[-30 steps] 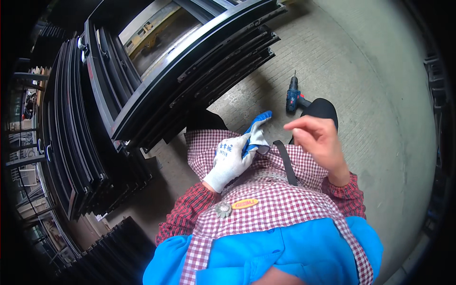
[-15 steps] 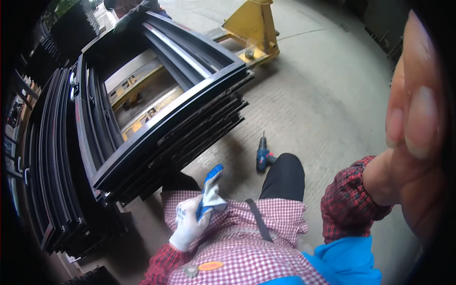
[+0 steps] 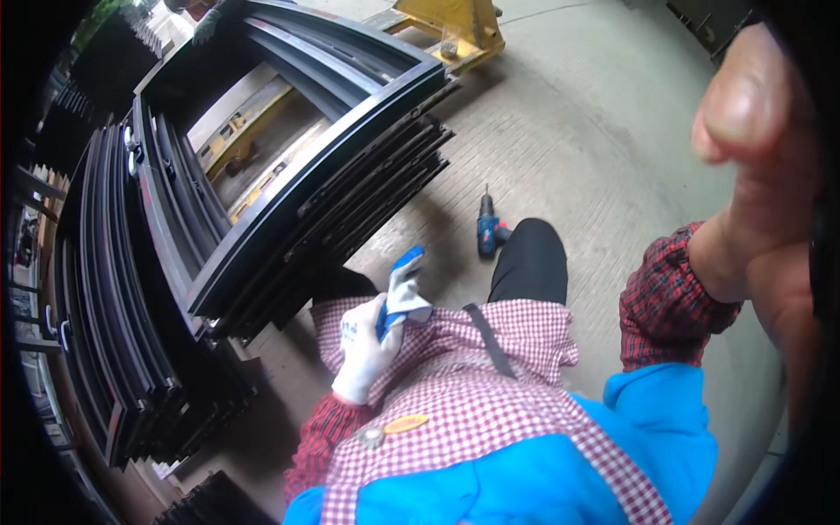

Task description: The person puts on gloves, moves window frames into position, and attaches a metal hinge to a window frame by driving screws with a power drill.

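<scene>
My left hand point(image 3: 360, 348), in a white knitted glove, is closed around a loose work glove point(image 3: 405, 289). That glove is white with blue coating and sticks up from the fist in front of my checked apron point(image 3: 464, 394). My right hand point(image 3: 759, 131) is bare and raised very close to the camera at the right edge. Its visible fingers are bent and bunched together; the rim cuts off part of the hand, and anything in it is hidden. On the floor beyond my knee lies a blue-and-black cordless drill point(image 3: 487, 234) with a bit fitted.
A stack of black metal frames point(image 3: 350, 144) stands ahead on the left, over yellow pallet-jack forks. More dark frames point(image 3: 109, 289) stand upright farther left. The yellow pallet jack point(image 3: 464, 26) is at the far side. Another person's gloved hand point(image 3: 206, 26) is by the stack's far end.
The view has tilted, so the drill and frames appear higher. My right hand's fingers, stretched upward before, are now bent. My left hand still holds the loose glove.
</scene>
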A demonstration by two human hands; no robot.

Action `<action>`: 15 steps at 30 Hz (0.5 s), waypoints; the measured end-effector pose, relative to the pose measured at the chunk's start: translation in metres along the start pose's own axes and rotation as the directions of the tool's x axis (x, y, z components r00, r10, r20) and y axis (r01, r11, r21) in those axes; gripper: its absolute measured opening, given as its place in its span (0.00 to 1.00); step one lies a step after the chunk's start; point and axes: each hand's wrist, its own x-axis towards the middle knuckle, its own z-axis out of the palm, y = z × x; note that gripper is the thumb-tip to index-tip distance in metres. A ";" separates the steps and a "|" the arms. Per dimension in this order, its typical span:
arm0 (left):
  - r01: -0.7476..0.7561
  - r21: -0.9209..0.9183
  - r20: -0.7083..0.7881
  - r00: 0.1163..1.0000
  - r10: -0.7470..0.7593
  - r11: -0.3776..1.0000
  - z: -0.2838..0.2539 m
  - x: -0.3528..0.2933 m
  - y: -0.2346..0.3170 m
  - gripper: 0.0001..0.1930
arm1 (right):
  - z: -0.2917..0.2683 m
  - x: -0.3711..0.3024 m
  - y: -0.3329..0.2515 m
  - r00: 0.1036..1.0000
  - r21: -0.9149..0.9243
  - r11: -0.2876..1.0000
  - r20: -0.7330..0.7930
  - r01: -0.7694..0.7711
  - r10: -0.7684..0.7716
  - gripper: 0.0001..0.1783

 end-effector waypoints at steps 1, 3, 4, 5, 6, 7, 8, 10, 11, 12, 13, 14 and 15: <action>0.019 0.027 0.008 1.000 -0.019 0.999 -0.005 -0.005 0.001 0.09 | 0.029 0.005 0.007 1.000 0.028 1.000 -0.018 0.005 -0.004 0.21; 0.017 -0.018 -0.006 1.000 -0.017 1.000 0.002 0.004 -0.001 0.09 | 0.106 0.001 -0.004 0.998 0.051 0.997 -0.013 0.059 -0.059 0.22; 0.006 0.013 0.013 1.000 -0.006 1.000 -0.001 0.009 0.008 0.10 | 0.131 -0.018 -0.022 0.997 0.033 0.996 -0.023 0.077 -0.077 0.22; -0.006 0.042 0.033 0.999 0.005 0.999 -0.007 0.014 0.015 0.11 | 0.152 -0.025 -0.029 0.995 0.011 0.996 -0.033 0.094 -0.093 0.23; -0.019 0.023 0.077 0.997 0.017 1.000 -0.005 0.012 0.009 0.11 | 0.159 -0.015 -0.029 0.994 -0.028 0.995 -0.056 0.092 -0.093 0.23; -0.001 -0.001 0.000 1.000 0.001 1.000 -0.003 0.010 -0.001 0.12 | 0.169 0.007 -0.009 0.993 -0.067 0.994 -0.077 0.089 -0.094 0.23; 0.050 -0.006 -0.103 0.993 -0.051 0.999 -0.008 -0.003 -0.002 0.13 | 0.167 -0.006 -0.022 0.993 -0.061 0.995 -0.084 0.080 -0.085 0.24; 0.104 -0.057 -0.139 0.984 -0.111 0.993 -0.005 0.007 0.004 0.15 | 0.166 -0.012 -0.030 0.988 -0.085 0.990 -0.101 0.108 -0.116 0.24; 0.071 -0.067 -0.130 0.988 -0.079 0.995 0.011 0.015 0.008 0.15 | 0.172 -0.005 -0.025 0.981 -0.115 0.983 -0.109 0.146 -0.159 0.25; -0.052 0.014 -0.188 0.981 0.054 0.999 0.017 0.011 0.012 0.14 | 0.172 -0.001 -0.025 0.971 -0.126 0.975 -0.137 0.181 -0.198 0.25; -0.176 0.105 -0.228 0.954 0.196 0.979 0.002 0.005 0.008 0.13 | 0.162 0.000 -0.034 0.956 -0.139 0.966 -0.174 0.216 -0.238 0.26; -0.087 0.066 -0.117 0.989 0.095 0.994 0.004 0.005 0.011 0.14 | 0.160 0.006 -0.039 0.943 -0.127 0.954 -0.160 0.273 -0.291 0.26; 0.004 0.033 -0.001 1.000 -0.004 0.999 0.006 0.006 0.013 0.14 | 0.164 0.011 -0.043 0.927 -0.117 0.937 -0.147 0.330 -0.345 0.26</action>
